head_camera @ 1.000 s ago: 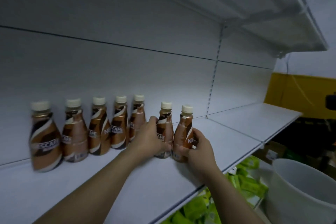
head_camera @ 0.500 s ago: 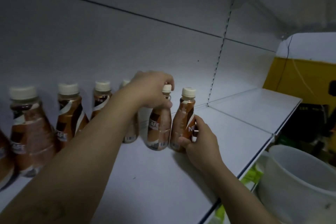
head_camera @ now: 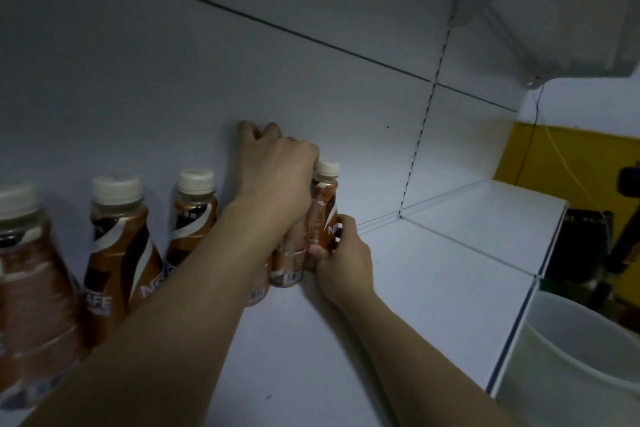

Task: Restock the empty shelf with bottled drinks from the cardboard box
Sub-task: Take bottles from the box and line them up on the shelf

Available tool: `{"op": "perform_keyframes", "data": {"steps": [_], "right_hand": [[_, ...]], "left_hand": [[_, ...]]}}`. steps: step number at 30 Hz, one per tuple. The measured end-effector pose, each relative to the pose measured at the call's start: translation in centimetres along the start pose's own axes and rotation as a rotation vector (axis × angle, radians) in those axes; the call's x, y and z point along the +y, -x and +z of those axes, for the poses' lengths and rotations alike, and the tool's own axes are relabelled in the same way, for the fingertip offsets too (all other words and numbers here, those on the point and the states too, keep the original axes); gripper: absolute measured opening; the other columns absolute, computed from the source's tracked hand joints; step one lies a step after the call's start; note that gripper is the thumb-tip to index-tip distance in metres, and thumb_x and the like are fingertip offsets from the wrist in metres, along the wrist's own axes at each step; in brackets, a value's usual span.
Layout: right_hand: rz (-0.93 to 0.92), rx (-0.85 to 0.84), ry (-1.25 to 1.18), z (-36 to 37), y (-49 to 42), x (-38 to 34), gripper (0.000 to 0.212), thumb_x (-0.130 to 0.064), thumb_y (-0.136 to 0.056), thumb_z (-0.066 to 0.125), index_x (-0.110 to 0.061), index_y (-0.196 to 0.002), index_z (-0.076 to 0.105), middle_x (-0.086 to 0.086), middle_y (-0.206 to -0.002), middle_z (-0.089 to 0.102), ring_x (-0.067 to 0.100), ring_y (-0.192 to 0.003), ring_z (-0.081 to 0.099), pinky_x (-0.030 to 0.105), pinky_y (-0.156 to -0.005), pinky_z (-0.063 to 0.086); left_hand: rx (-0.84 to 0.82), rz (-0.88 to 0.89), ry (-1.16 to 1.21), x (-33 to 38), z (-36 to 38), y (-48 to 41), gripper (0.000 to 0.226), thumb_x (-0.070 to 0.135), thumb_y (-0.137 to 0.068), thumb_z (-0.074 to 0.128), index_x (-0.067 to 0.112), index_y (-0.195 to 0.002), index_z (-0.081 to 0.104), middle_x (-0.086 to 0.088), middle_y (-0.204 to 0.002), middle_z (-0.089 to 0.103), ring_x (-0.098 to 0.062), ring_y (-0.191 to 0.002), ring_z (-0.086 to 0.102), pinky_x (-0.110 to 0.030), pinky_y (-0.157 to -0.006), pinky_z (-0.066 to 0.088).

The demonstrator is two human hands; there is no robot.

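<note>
On the white metal shelf (head_camera: 433, 288), a row of brown plastic coffee bottles with cream caps (head_camera: 117, 239) is standing against the back panel, running from nine o'clock toward the centre. The left hand (head_camera: 273, 180) is reaching over the top of the second-to-last bottle (head_camera: 287, 263); its fingers are curling down over the cap, which is hidden beneath them, so how tightly they are closing I cannot tell. The likely reason is to steady it upright. The right hand (head_camera: 343, 253) is wrapping its fingers around the lower body of the end bottle (head_camera: 325, 211), pressing against the label, probably nudging it snug beside its neighbour so the row stays tight. The two bottles are touching. Toward three o'clock the shelf is lying bare, so the restocking seems partly done. A white plastic bucket (head_camera: 571, 374) is sitting at four o'clock, below the shelf edge. The cardboard box is not in view.
</note>
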State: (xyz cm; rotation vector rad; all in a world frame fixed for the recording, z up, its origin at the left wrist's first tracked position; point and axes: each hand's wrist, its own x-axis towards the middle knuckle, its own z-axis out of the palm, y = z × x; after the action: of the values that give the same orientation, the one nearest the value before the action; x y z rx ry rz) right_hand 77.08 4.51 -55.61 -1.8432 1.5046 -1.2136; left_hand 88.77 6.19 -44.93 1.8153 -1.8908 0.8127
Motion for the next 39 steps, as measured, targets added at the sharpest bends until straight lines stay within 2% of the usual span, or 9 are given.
{"op": "perform_keyframes", "data": {"steps": [3, 7, 10, 12, 15, 21, 29, 33, 39], "right_hand": [[-0.025, -0.079, -0.040, -0.3, 0.0, 0.6, 0.041, -0.018, -0.088, 0.067, -0.038, -0.114, 0.042, -0.020, -0.103, 0.058, 0.002, -0.092, 0.057, 0.025, -0.095, 0.046], [-0.001, -0.226, -0.064, -0.6, 0.3, 1.1, 0.071, -0.031, -0.077, 0.079, -0.036, -0.134, 0.036, -0.023, -0.113, 0.062, -0.001, -0.098, 0.062, 0.028, -0.095, 0.050], [-0.008, -0.186, 0.033, 0.0, 0.4, 0.6, 0.100, -0.031, -0.079, 0.075, -0.024, -0.153, 0.008, -0.011, -0.135, 0.056, 0.016, -0.118, 0.057, 0.037, -0.103, 0.045], [0.019, -0.210, 0.051, 0.2, 0.2, 0.4, 0.111, -0.029, -0.084, 0.072, -0.021, -0.154, -0.015, -0.007, -0.148, 0.044, 0.021, -0.132, 0.046, 0.038, -0.109, 0.038], [0.047, -0.236, 0.117, 0.4, 0.1, 0.4, 0.117, -0.042, -0.084, 0.068, -0.025, -0.148, -0.028, -0.003, -0.154, 0.037, 0.028, -0.138, 0.041, 0.050, -0.114, 0.032], [0.102, -0.174, 0.601, -3.1, 1.1, -1.4, 0.121, -0.077, -0.077, 0.050, -0.017, -0.151, -0.024, 0.014, -0.163, 0.005, 0.031, -0.149, 0.011, 0.060, -0.115, 0.007], [-0.096, 0.052, 0.765, -16.3, 8.1, 0.2, 0.098, -0.070, -0.085, 0.044, -0.030, -0.154, -0.013, 0.006, -0.164, 0.001, 0.027, -0.150, 0.007, 0.060, -0.116, 0.005], [0.001, 0.099, 0.831, -21.6, 14.2, 3.9, 0.096, -0.062, -0.086, 0.051, -0.034, -0.154, -0.011, 0.006, -0.164, 0.000, 0.027, -0.150, 0.006, 0.061, -0.116, 0.007], [0.290, 0.123, 0.938, -28.2, 24.6, 11.7, 0.098, -0.072, -0.081, 0.050, -0.032, -0.155, 0.000, 0.005, -0.164, 0.009, 0.028, -0.149, 0.014, 0.062, -0.114, 0.011]], "left_hand": [[0.006, -0.016, 0.024, -0.1, -0.2, 0.1, 0.034, 0.032, -0.080, 0.069, 0.032, -0.114, 0.063, 0.001, -0.110, 0.066, -0.025, -0.116, 0.043, -0.043, -0.093, 0.026], [0.007, -0.021, 0.029, -0.2, -0.1, 0.1, 0.033, 0.030, -0.080, 0.067, 0.032, -0.112, 0.064, 0.001, -0.108, 0.066, -0.024, -0.115, 0.044, -0.042, -0.090, 0.025], [0.000, 0.005, 0.024, -0.2, 0.0, 0.2, 0.032, 0.030, -0.080, 0.064, 0.031, -0.112, 0.063, 0.001, -0.111, 0.065, -0.025, -0.115, 0.043, -0.042, -0.089, 0.024], [-0.007, 0.027, 0.027, -0.2, 0.0, 0.1, 0.034, 0.031, -0.081, 0.062, 0.032, -0.115, 0.062, 0.001, -0.119, 0.062, -0.025, -0.117, 0.042, -0.043, -0.091, 0.025], [-0.005, 0.060, 0.033, -0.3, -0.5, -0.1, 0.041, 0.035, -0.078, 0.065, 0.034, -0.119, 0.060, 0.002, -0.127, 0.057, -0.024, -0.122, 0.040, -0.044, -0.093, 0.027], [-0.017, 0.003, 0.282, 2.7, -1.7, 2.8, 0.048, 0.042, -0.081, 0.064, 0.034, -0.127, 0.055, 0.007, -0.135, 0.054, -0.017, -0.131, 0.037, -0.044, -0.113, 0.013], [-0.148, 0.189, 0.541, 10.4, -5.1, 8.1, 0.063, 0.053, -0.085, 0.061, 0.031, -0.141, 0.044, 0.004, -0.143, 0.048, -0.018, -0.135, 0.034, -0.039, -0.107, 0.028], [-0.223, 0.409, 0.600, 17.0, -6.1, 11.1, 0.068, 0.059, -0.085, 0.057, 0.029, -0.144, 0.040, 0.004, -0.145, 0.045, -0.017, -0.136, 0.031, -0.037, -0.108, 0.027], [-0.362, 0.616, 0.706, 25.5, -5.3, 17.3, 0.068, 0.061, -0.083, 0.059, 0.029, -0.141, 0.043, -0.001, -0.142, 0.048, -0.022, -0.132, 0.037, -0.035, -0.105, 0.033]]}}
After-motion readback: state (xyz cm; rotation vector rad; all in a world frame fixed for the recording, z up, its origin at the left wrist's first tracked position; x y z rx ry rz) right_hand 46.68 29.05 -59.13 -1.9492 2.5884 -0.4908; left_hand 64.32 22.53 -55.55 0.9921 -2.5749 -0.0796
